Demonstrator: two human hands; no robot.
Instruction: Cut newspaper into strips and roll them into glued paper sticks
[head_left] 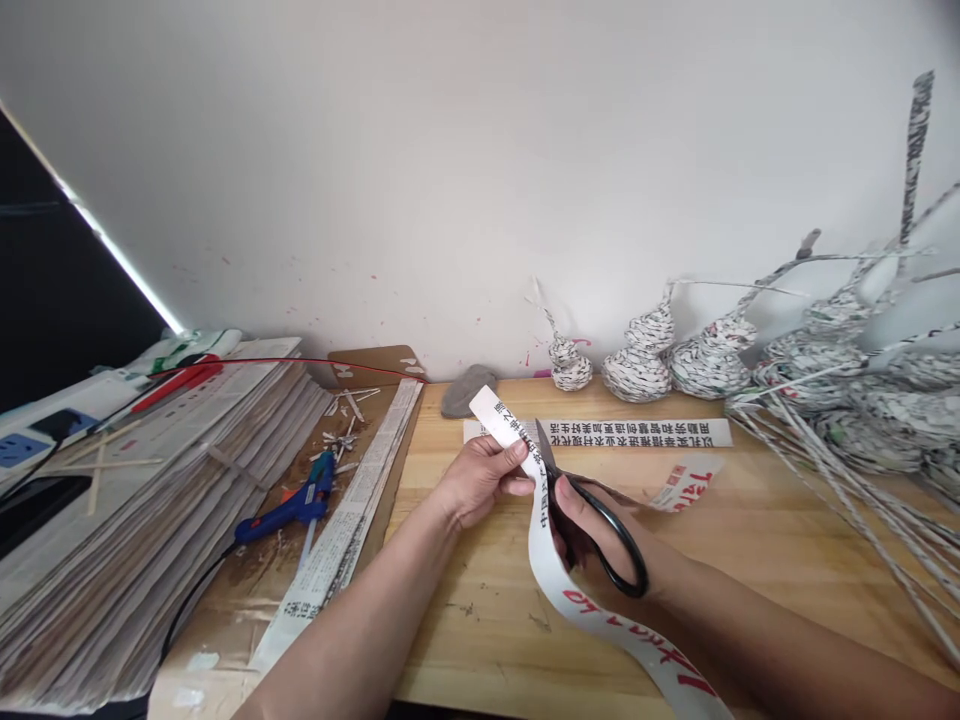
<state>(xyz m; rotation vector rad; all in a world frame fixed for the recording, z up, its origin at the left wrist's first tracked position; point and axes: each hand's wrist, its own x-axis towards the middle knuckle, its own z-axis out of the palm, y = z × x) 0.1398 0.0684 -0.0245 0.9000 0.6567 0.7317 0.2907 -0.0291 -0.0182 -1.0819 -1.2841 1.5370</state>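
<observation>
Between the thumb and fingers of my left hand [484,480] is a long printed paper strip [551,570], its upper end sticking out beyond the thumb. The strip curves down past my right hand toward the bottom edge, with red writing on its lower part. My right hand [592,525] is wrapped round black-handled scissors [634,570]. Their blades point up and lie close beside the strip; whether they touch it I cannot tell. Behind my hands, another printed strip [652,432] lies flat on the wooden table. A piece with red print [682,482] lies right of the scissors.
A blue glue gun [289,510] rests on cardboard [214,640] at the left, near paper strips [337,540]. Beyond stands a tall paper stack [247,400] with a power strip [30,440] on top. Several woven paper gourds [637,360] line the right back, and a grey stone-like lump [466,390] sits by the wall.
</observation>
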